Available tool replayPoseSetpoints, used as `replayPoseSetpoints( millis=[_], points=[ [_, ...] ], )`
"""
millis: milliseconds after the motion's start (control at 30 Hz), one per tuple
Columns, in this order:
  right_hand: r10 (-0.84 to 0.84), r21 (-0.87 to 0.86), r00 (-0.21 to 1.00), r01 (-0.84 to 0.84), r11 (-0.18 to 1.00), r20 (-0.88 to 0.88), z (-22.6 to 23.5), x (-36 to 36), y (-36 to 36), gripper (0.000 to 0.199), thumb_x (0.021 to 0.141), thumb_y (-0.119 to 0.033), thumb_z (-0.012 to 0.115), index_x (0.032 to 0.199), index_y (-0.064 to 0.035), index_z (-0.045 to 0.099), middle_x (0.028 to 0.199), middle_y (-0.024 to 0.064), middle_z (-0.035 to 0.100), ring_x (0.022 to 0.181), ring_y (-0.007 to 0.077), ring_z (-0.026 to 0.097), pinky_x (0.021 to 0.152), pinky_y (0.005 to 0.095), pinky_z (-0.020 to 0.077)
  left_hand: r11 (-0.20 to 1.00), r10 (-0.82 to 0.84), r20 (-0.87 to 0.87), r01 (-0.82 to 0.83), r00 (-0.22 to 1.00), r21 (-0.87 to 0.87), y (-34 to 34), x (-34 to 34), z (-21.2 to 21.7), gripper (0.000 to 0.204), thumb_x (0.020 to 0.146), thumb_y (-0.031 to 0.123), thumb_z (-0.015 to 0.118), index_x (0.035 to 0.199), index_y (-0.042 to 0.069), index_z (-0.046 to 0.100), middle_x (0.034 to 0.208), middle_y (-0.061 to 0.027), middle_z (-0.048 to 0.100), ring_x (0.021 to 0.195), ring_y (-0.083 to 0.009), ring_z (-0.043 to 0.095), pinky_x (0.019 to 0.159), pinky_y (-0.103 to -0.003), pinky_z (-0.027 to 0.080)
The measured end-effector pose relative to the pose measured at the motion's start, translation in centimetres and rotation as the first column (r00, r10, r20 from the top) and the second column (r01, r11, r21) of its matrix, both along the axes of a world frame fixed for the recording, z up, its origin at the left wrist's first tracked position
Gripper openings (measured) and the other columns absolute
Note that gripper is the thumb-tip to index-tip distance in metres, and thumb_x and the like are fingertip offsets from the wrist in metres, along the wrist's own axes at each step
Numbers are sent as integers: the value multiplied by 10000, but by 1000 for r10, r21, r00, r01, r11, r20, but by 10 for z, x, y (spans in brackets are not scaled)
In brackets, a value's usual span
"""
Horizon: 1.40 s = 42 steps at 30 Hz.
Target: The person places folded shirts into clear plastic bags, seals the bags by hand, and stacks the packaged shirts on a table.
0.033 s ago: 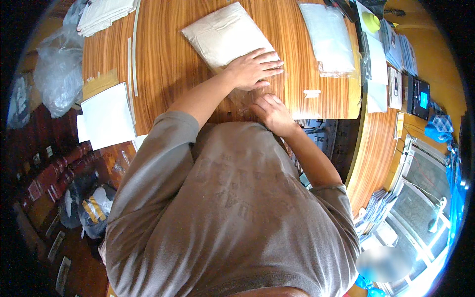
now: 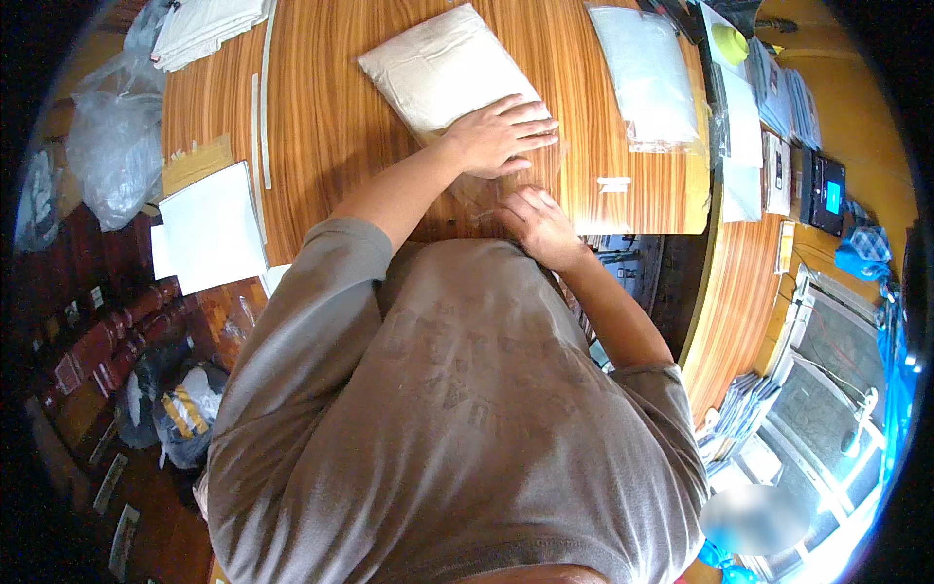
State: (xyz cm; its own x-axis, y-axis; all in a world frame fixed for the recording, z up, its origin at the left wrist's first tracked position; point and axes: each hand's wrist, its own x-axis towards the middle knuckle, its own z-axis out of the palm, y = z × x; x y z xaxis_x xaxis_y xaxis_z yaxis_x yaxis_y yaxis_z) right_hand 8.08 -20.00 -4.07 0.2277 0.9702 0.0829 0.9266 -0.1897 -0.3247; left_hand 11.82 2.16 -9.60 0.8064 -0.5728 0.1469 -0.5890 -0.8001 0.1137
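Note:
A folded cream cloth in a clear plastic bag (image 2: 452, 73) lies slanted on the wood-grained table in front of me. My left hand (image 2: 498, 136) rests flat across the near end of this package, fingers stretched out and slightly spread. Close to the table's near edge, my right hand (image 2: 540, 226) has its fingers curled at the bag's loose plastic end (image 2: 477, 195). It seems to grip the plastic there, though its fingertips are partly hidden.
Another clear-bagged package (image 2: 647, 83) lies to the right. Folded cloth (image 2: 209, 34) sits at the far left, with white paper sheets (image 2: 214, 229) nearer me. A device with a lit screen (image 2: 827, 190) stands on the right beside stacked papers. Plastic bags (image 2: 115, 156) hang left.

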Motion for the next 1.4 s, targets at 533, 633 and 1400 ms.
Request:
replayPoseSetpoints(
  millis=[533,633,1400],
  points=[
    [160,100,985,-166,981,67,-2,-15,-1,352,843,-232,613,1131,-69,733,1126,67,661,1157,263,608,1005,385,491,1000,-5,17,5,1000,12,2,-2,0,698,1005,484,582,1623,218,400,1686,3,379,1593,-248,255,1308,-500,178],
    [188,172,976,-205,963,113,-1,-11,-13,361,844,-235,617,1149,-77,728,1160,60,657,1143,251,616,988,376,500,999,-20,19,19,1000,29,3,-3,-2,707,1015,536,548,1631,229,385,1694,3,364,1599,-238,236,1314,-498,161],
    [-216,102,975,210,972,53,-32,68,-75,318,886,-229,786,1183,-124,745,1305,31,686,1222,270,628,1028,423,513,986,131,-71,-137,989,-97,14,-192,8,475,1006,281,608,1430,67,601,1568,-63,540,1480,-274,469,1236,-470,365]
  ],
)
